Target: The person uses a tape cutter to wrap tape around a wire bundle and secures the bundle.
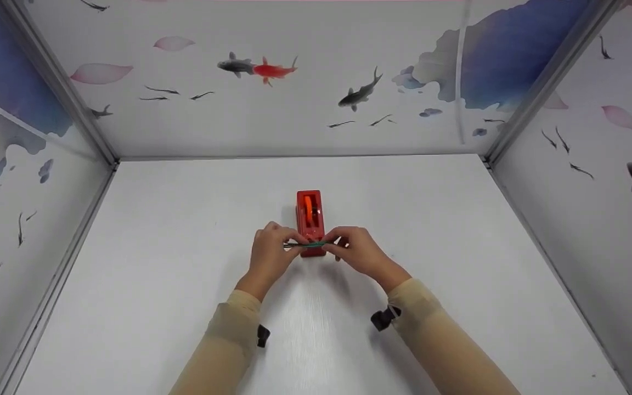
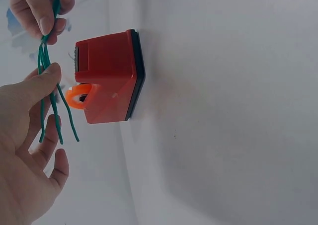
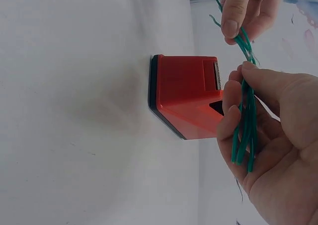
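A bundle of thin green wires [image 1: 315,244] is held crosswise over the near end of a red tape dispenser [image 1: 301,216]. My left hand [image 1: 272,249] pinches the bundle between thumb and fingers on the left. On the right, thumb and fingers of my right hand [image 1: 361,251] grip it too. Only a short stretch of wires [image 2: 45,51] shows between the hands in the left wrist view. Several loose wire ends [image 3: 252,135] lie across the right palm in the right wrist view. Whether tape is on the bundle, I cannot tell.
The dispenser stands on a white table [image 1: 146,263], its serrated cutter [image 3: 217,76] near the hands and an orange ring [image 1: 309,208] inside it. White panels [image 1: 305,126] printed with fish and petals enclose the table at the back and both sides.
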{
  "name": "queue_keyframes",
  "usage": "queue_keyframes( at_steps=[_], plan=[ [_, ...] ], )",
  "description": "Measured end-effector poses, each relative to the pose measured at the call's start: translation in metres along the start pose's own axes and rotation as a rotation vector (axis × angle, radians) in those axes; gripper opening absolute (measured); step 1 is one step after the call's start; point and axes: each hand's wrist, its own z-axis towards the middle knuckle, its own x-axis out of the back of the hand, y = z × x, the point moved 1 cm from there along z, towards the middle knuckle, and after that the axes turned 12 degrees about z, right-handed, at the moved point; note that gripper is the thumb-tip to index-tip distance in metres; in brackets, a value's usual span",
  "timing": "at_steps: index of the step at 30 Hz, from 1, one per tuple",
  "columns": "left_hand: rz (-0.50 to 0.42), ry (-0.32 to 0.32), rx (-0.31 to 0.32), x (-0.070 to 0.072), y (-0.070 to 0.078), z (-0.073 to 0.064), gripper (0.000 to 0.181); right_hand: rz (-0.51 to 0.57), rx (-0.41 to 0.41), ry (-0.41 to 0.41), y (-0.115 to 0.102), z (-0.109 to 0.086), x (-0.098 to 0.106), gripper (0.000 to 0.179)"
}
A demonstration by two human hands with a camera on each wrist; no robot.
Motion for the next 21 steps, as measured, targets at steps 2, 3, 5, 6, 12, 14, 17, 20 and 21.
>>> queue_keyframes(
  at_steps=[2, 3, 5, 6, 12, 14, 17, 20, 21],
  plan=[
    [-0.005, 0.007, -0.015, 0.000, 0.000, 0.000, 0.011, -0.009, 0.043, 0.007, 0.000, 0.000, 0.000, 0.012],
    [-0.009, 0.007, -0.022, 0.000, 0.000, 0.000, 0.011, -0.015, 0.065, 0.011, 0.000, 0.000, 0.000, 0.012],
    [-0.016, 0.004, -0.043, 0.000, 0.001, 0.001, 0.012, -0.040, 0.102, 0.022, 0.000, 0.000, 0.000, 0.011],
    [-0.020, 0.001, -0.053, 0.000, 0.000, 0.001, 0.012, -0.052, 0.120, 0.027, 0.000, -0.001, 0.001, 0.011],
    [-0.092, -0.080, -0.051, 0.000, -0.004, 0.002, 0.022, -0.109, 0.175, 0.039, -0.002, -0.002, 0.003, 0.014],
    [-0.128, -0.121, -0.052, 0.001, -0.005, 0.002, 0.023, -0.130, 0.197, 0.035, -0.002, -0.002, 0.003, 0.014],
    [-0.175, -0.185, -0.048, 0.000, -0.008, 0.003, 0.023, -0.162, 0.239, 0.030, -0.001, -0.003, 0.003, 0.013],
    [-0.180, -0.224, -0.032, 0.000, -0.010, 0.004, 0.022, -0.199, 0.282, 0.029, -0.001, -0.003, 0.003, 0.014],
    [-0.171, -0.226, -0.030, 0.000, -0.010, 0.004, 0.022, -0.208, 0.292, 0.028, -0.002, -0.003, 0.003, 0.015]
  ],
)
